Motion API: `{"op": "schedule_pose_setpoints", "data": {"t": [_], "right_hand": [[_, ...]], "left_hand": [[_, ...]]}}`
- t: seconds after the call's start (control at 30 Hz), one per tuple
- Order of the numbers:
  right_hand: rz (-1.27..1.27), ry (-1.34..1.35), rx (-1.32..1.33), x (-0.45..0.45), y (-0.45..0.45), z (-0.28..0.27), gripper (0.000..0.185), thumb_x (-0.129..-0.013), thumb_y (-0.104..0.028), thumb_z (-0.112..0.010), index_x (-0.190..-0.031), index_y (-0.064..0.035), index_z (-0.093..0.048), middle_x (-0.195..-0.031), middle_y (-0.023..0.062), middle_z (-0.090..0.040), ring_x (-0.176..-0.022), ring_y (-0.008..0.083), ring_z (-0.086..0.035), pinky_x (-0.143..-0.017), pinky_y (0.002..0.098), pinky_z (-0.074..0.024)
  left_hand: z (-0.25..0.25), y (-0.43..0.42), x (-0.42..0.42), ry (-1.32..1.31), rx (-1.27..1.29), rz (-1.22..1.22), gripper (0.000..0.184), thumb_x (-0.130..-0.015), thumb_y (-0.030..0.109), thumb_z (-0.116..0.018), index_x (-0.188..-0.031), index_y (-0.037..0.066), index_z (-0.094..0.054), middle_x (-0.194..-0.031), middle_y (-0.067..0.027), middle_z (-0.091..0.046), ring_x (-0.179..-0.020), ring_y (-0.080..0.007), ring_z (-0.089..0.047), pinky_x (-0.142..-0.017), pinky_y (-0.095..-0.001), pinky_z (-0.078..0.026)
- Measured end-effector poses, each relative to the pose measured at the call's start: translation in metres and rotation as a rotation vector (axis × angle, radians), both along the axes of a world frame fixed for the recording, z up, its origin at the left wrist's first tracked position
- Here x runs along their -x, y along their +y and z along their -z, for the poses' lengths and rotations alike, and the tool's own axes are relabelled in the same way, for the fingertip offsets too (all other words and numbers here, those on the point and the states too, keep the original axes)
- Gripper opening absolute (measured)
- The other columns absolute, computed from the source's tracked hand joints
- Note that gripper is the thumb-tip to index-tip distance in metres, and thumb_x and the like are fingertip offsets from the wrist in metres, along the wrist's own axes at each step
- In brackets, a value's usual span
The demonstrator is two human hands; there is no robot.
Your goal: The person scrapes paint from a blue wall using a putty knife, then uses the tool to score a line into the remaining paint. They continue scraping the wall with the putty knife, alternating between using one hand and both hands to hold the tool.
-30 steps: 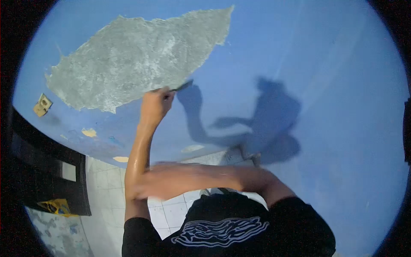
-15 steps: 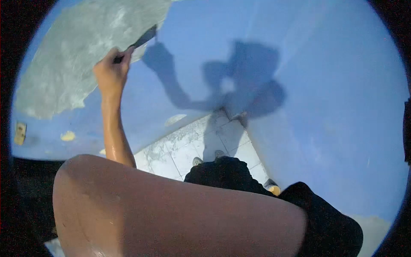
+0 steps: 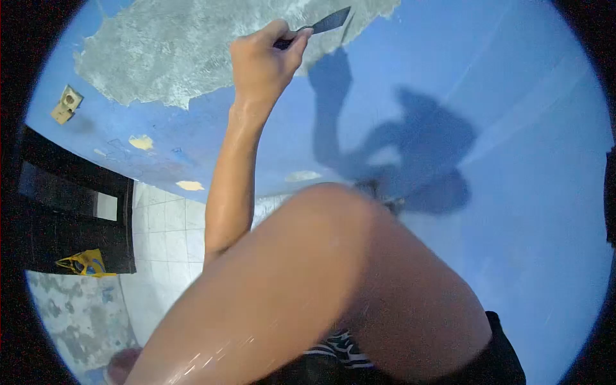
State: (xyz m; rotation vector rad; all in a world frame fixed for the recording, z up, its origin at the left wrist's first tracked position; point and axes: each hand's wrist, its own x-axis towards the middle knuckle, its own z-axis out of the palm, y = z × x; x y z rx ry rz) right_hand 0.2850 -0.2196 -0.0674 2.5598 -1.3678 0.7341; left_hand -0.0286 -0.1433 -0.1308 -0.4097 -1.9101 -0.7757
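Observation:
My left hand (image 3: 266, 61) is closed around the dark handle of a putty knife (image 3: 331, 21). The flared blade points up and to the right, against or just off the grey, roughly bared patch (image 3: 173, 48) of the wall; I cannot tell if it touches. Blue paint covers the wall (image 3: 443, 58) around the patch. A bare bent arm (image 3: 308, 256), apparently my right, fills the foreground very close to the camera. Its hand does not show.
A beige electrical socket (image 3: 67, 104) sits on the wall at left. Below it are a dark piece of furniture (image 3: 70, 192) and a yellow bag (image 3: 90, 262). White floor tiles (image 3: 167, 218) show beneath the wall. A shadow of me falls on the blue paint.
The view has swung left and down, showing furniture and more floor. My left hand and the putty knife appear further right and higher. The foreground arm's elbow has shifted towards the middle.

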Motion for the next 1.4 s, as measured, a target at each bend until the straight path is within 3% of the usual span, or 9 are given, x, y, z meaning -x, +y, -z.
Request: {"op": "schedule_pose_setpoints", "data": {"t": [0.1, 0.13, 0.2, 0.5, 0.6, 0.8, 1.03, 1.2, 1.4], "right_hand": [[0.099, 0.110, -0.061, 0.005, 0.000, -0.006, 0.012, -0.068, -0.016, -0.067, -0.073, -0.0079, -0.074, -0.066, 0.0151, -0.067, -0.056, 0.0330, -0.064, -0.043, 0.0531, -0.0525], [-0.002, 0.500, -0.220, 0.048, 0.011, -0.023, 0.018, -0.080, -0.017, -0.064, -0.095, -0.0137, -0.074, -0.095, 0.0103, -0.072, -0.085, 0.0296, -0.070, -0.058, 0.0442, -0.0545], [0.067, 0.497, -0.118, 0.101, 0.038, -0.023, 0.025, -0.085, -0.019, -0.060, -0.108, -0.0167, -0.069, -0.105, 0.0059, -0.070, -0.096, 0.0261, -0.067, -0.071, 0.0459, -0.0553], [0.292, 0.518, -0.035, 0.166, 0.070, -0.006, 0.018, -0.081, -0.012, -0.062, -0.095, -0.0129, -0.072, -0.095, 0.0061, -0.072, -0.089, 0.0293, -0.069, -0.067, 0.0461, -0.0570], [0.442, 0.478, -0.065, 0.173, 0.098, -0.009, 0.015, -0.081, -0.013, -0.062, -0.091, -0.0128, -0.072, -0.091, 0.0076, -0.072, -0.085, 0.0306, -0.070, -0.066, 0.0446, -0.0573], [0.486, 0.541, -0.095, 0.198, 0.108, 0.000, 0.013, -0.081, -0.017, -0.062, -0.088, -0.0116, -0.072, -0.093, 0.0060, -0.070, -0.089, 0.0291, -0.068, -0.065, 0.0432, -0.0572], [0.512, 0.297, 0.052, 0.195, 0.110, 0.021, 0.014, -0.082, -0.019, -0.061, -0.085, -0.0107, -0.071, -0.094, 0.0057, -0.067, -0.091, 0.0268, -0.066, -0.065, 0.0423, -0.0568], [0.381, 0.195, 0.176, 0.183, 0.109, 0.042, 0.015, -0.082, -0.021, -0.061, -0.083, -0.0099, -0.070, -0.095, 0.0054, -0.064, -0.093, 0.0248, -0.065, -0.065, 0.0416, -0.0564], [0.714, -0.393, 0.191, 0.202, 0.206, 0.144, 0.021, -0.087, -0.018, -0.063, -0.101, -0.0025, -0.063, -0.108, 0.0090, -0.060, -0.090, 0.0237, -0.064, -0.075, 0.0342, -0.0553]], "left_hand": [[0.003, -0.002, 0.009, -0.035, 0.052, 0.032, 0.022, -0.078, 0.018, -0.075, -0.069, 0.002, -0.062, -0.061, -0.0151, -0.063, -0.052, -0.0292, -0.063, -0.051, -0.0350, -0.049], [0.020, 0.000, 0.025, -0.015, 0.145, 0.082, 0.021, -0.077, 0.016, -0.076, -0.069, 0.003, -0.062, -0.059, -0.0159, -0.062, -0.050, -0.0306, -0.061, -0.048, -0.0352, -0.047], [0.028, -0.003, 0.022, -0.021, 0.184, 0.074, 0.023, -0.078, 0.017, -0.076, -0.068, 0.002, -0.062, -0.059, -0.0161, -0.062, -0.050, -0.0309, -0.061, -0.048, -0.0358, -0.046], [0.013, 0.023, 0.036, -0.243, 0.257, 0.184, 0.022, -0.081, 0.017, -0.073, -0.073, 0.000, -0.060, -0.063, -0.0204, -0.061, -0.056, -0.0381, -0.061, -0.053, -0.0402, -0.047], [0.019, 0.033, 0.035, -0.187, 0.415, 0.219, 0.024, -0.081, 0.017, -0.074, -0.073, -0.001, -0.060, -0.064, -0.0202, -0.061, -0.054, -0.0357, -0.060, -0.052, -0.0389, -0.047], [-0.006, 0.034, 0.023, 0.024, 0.108, 0.081, 0.024, -0.078, 0.015, -0.079, -0.069, 0.001, -0.061, -0.058, -0.0146, -0.060, -0.046, -0.0199, -0.056, -0.047, -0.0304, -0.043], [-0.035, 0.005, -0.001, -0.095, 0.162, -0.051, 0.017, -0.079, 0.015, -0.077, -0.076, 0.002, -0.066, -0.064, -0.0129, -0.066, -0.050, -0.0234, -0.062, -0.052, -0.0304, -0.047], [0.038, 0.020, 0.057, -0.343, 0.549, 0.232, 0.009, -0.080, 0.012, -0.069, -0.081, 0.003, -0.068, -0.074, -0.0178, -0.066, -0.068, -0.0344, -0.065, -0.060, -0.0392, -0.050], [-0.040, 0.012, 0.003, -0.122, 0.036, 0.143, 0.016, -0.080, 0.013, -0.071, -0.073, 0.001, -0.064, -0.067, -0.0193, -0.062, -0.059, -0.0346, -0.060, -0.055, -0.0382, -0.045]]}}
